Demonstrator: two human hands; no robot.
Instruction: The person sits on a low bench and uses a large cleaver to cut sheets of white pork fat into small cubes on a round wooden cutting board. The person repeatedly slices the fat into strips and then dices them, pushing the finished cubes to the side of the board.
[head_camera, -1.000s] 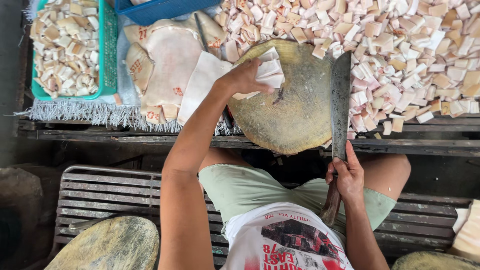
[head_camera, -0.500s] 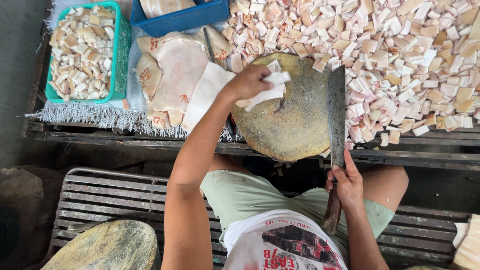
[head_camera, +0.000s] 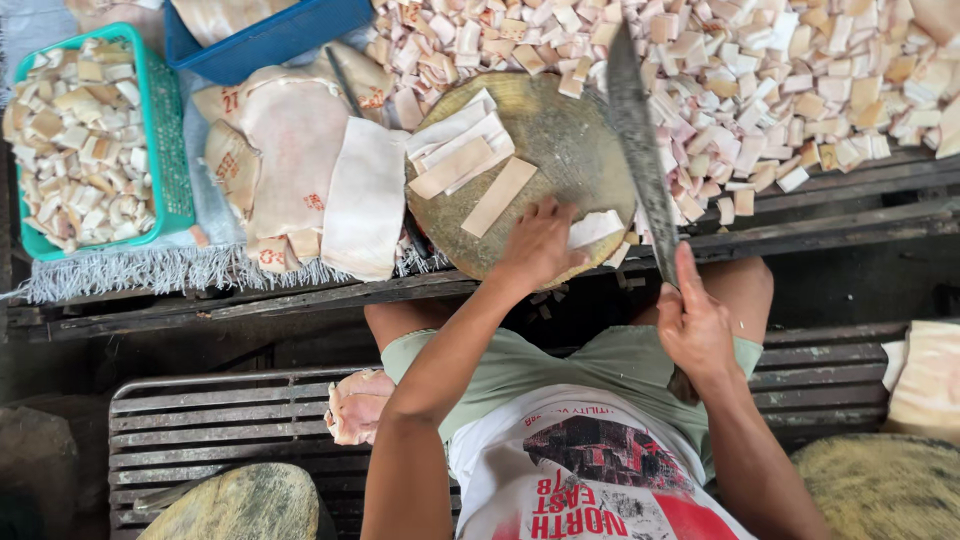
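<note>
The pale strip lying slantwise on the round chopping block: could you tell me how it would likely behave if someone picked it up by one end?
The pale strip is thin and lies flat on the round chopping block, so it would probably droop rather than stay stiff. Its surface looks smooth and fatty, so it may be slippery. It seems light and unlikely to roll.

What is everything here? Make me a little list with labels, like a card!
Left hand: left hand pressing a pale strip on the round chopping block
Right hand: right hand gripping a long cleaver, blade raised over the block
On block: more cut strips
Behind block: heap of small cut cubes
Left side: large pale slabs; green basket of cubes; blue tub
</note>
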